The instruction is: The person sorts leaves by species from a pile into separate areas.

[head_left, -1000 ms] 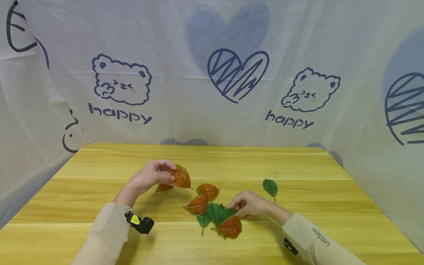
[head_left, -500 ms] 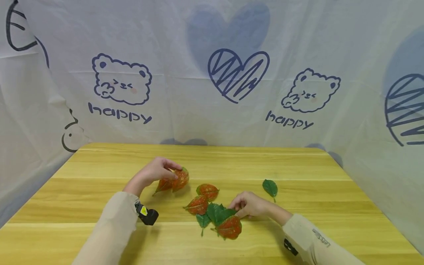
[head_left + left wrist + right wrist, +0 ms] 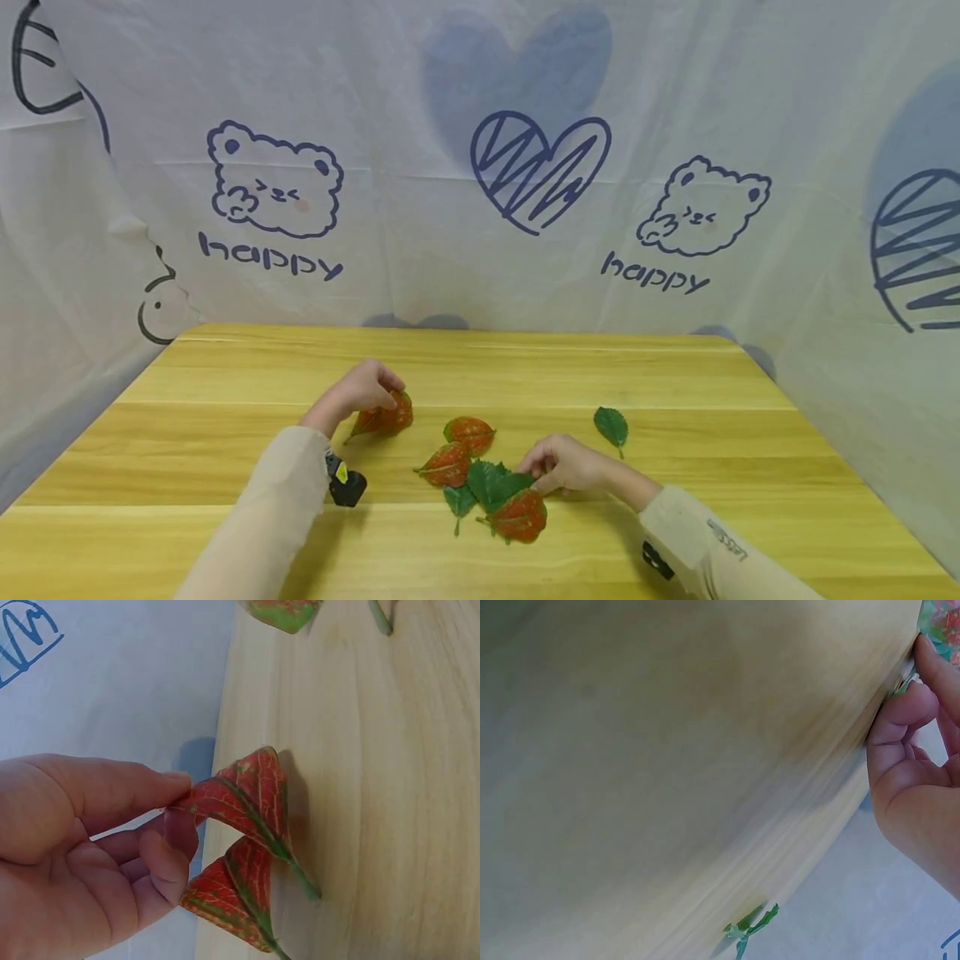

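Observation:
My left hand pinches a red leaf with green edges between thumb and fingers, its stem pointing down to the table. Just beside it lies a second red leaf, partly overlapped by the held one in the head view. At the middle of the table, my right hand has thumb and curled fingers at the edge of a green leaf in a small cluster. A red leaf overlaps the front of that cluster, and a smaller green leaf sticks out to its left.
Two more red leaves, one behind and one in front, adjoin the cluster. A single green leaf lies apart at the right on the wooden table. A printed cloth hangs behind the table's far edge.
My left hand has lowered the red leaf and brought it leftward over the other red leaf. The right hand has stayed in place at the cluster.

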Demonstrator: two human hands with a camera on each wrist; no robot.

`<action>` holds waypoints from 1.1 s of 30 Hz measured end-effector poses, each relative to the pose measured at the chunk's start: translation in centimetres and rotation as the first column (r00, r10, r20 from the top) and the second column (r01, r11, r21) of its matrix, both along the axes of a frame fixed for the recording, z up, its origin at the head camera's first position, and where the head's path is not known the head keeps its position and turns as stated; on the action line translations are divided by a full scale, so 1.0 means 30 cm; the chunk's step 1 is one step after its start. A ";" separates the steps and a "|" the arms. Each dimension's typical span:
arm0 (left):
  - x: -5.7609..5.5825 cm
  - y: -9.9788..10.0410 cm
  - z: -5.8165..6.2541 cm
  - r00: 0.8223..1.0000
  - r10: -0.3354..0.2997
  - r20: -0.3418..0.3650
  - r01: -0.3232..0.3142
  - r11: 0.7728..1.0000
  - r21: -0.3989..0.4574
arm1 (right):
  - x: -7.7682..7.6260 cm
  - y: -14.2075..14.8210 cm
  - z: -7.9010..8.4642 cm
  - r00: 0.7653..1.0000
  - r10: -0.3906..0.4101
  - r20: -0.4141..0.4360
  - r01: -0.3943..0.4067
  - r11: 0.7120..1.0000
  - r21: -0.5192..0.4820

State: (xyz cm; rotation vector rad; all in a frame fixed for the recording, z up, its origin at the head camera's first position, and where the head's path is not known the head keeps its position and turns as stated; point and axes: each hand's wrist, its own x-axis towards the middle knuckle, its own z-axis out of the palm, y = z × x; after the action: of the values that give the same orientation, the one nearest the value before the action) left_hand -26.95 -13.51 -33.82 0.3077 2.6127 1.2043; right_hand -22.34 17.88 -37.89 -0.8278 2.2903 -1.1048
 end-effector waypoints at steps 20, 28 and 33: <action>0.015 0.029 0.002 0.997 0.073 -0.027 -0.075 0.996 -0.050 | 0.007 0.001 0.005 1.000 -0.009 0.013 0.009 1.000 0.000; 0.038 0.049 0.027 0.991 0.107 -0.083 -0.122 0.971 -0.206 | 0.008 0.001 0.007 1.000 -0.019 0.017 0.019 1.000 -0.003; 0.062 0.063 0.030 0.954 0.095 -0.283 -0.204 0.900 -0.386 | 0.008 0.001 0.008 1.000 -0.014 0.017 0.014 1.000 -0.002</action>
State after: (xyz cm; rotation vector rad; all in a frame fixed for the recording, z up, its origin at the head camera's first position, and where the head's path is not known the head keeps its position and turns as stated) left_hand -25.10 -11.63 -32.92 0.1903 3.0808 0.6518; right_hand -22.12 17.91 -37.65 -0.8018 2.2850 -1.1162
